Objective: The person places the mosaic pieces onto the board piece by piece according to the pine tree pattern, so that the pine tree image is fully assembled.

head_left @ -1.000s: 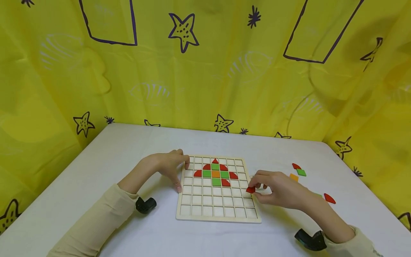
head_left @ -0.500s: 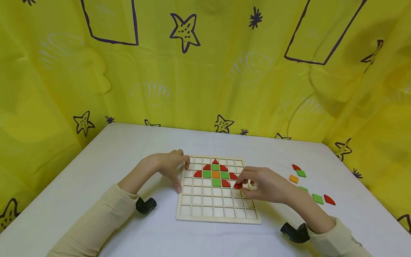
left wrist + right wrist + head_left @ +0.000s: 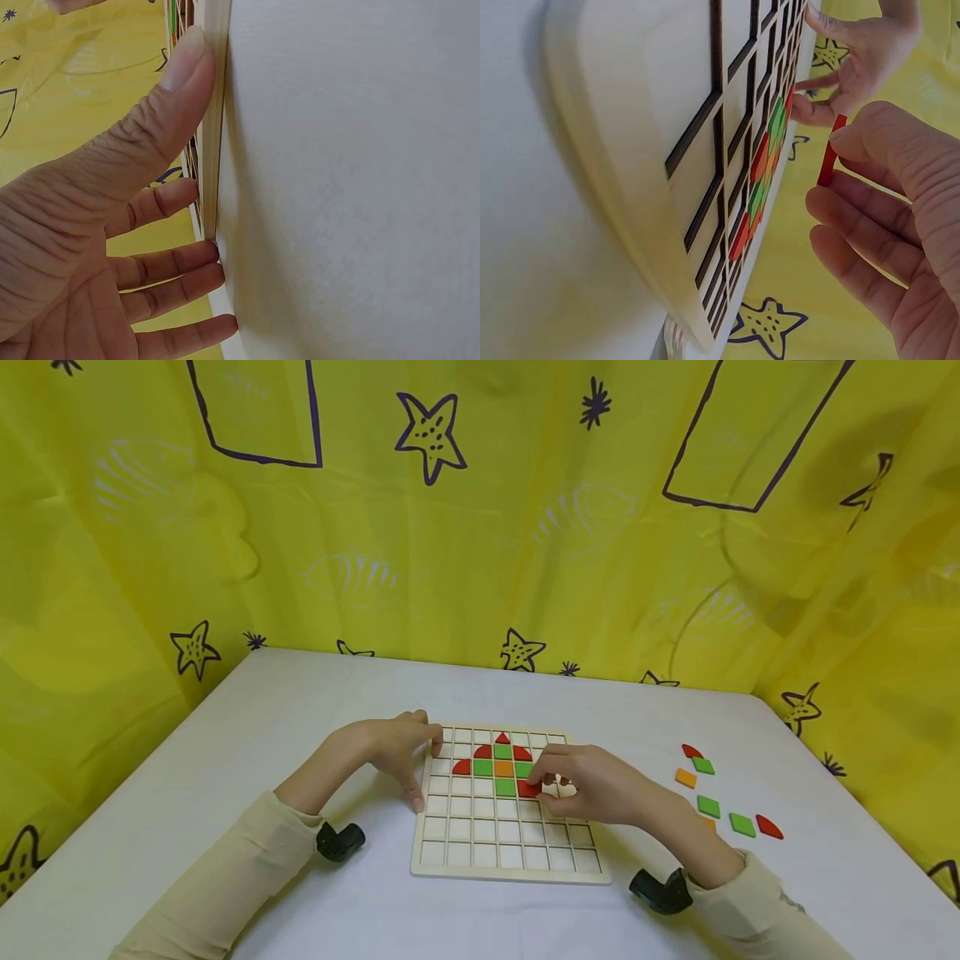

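A pale wooden grid board (image 3: pixel 483 853) lies on the white table, with red, green and orange tiles set in its upper middle cells. My left hand (image 3: pixel 397 747) rests against the board's left edge. In the left wrist view its thumb (image 3: pixel 187 60) touches the wooden rim and the other fingers spread along it. My right hand (image 3: pixel 600 783) is over the board's right half and pinches a red tile (image 3: pixel 830 154) between thumb and fingers. The right wrist view shows that tile edge-on, apart from the board. My right hand hides some right-hand cells in the head view.
Loose tiles lie to the right of the board: a red quarter-circle (image 3: pixel 769 826), another red one (image 3: pixel 692 750), several green squares (image 3: pixel 742 824) and orange ones (image 3: pixel 686 777). A yellow patterned curtain (image 3: pixel 480 543) hangs behind the table. Each wrist carries a black bracket (image 3: pixel 660 891).
My right hand has moved left with the red tile, from the board's right edge to above the cells beside the lower green tile. My left hand stays put.
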Motion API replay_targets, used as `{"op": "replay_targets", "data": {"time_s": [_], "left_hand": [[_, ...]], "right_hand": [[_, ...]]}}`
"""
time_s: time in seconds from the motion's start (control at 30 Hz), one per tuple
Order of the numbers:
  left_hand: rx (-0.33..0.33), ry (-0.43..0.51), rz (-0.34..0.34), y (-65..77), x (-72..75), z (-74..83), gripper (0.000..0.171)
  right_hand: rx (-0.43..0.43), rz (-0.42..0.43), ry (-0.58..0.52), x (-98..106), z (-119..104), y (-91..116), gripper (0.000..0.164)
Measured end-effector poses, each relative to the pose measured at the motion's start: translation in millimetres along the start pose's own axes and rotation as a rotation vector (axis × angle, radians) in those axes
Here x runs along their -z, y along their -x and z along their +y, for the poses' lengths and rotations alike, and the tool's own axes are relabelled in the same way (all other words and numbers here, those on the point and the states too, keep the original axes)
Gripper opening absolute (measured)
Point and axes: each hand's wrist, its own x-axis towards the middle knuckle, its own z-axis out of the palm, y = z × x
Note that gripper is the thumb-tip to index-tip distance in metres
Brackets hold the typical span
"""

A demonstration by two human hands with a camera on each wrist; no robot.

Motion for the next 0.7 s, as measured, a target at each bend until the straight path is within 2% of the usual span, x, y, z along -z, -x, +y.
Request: {"op": "replay_targets", "data": {"time_s": [0.5,0.7], "left_hand": [[-0.003,0.015,0.004,1.3,0.4,1.3,0.066],[-0.003,0.006,0.002,1.7,1.2,2.3,0.067]], "right_hand": [[0.095,0.005,0.034,-8,-5,-29,0.016],[0.074,-0.064,0.040,-12,-7,-41,0.014]]}}
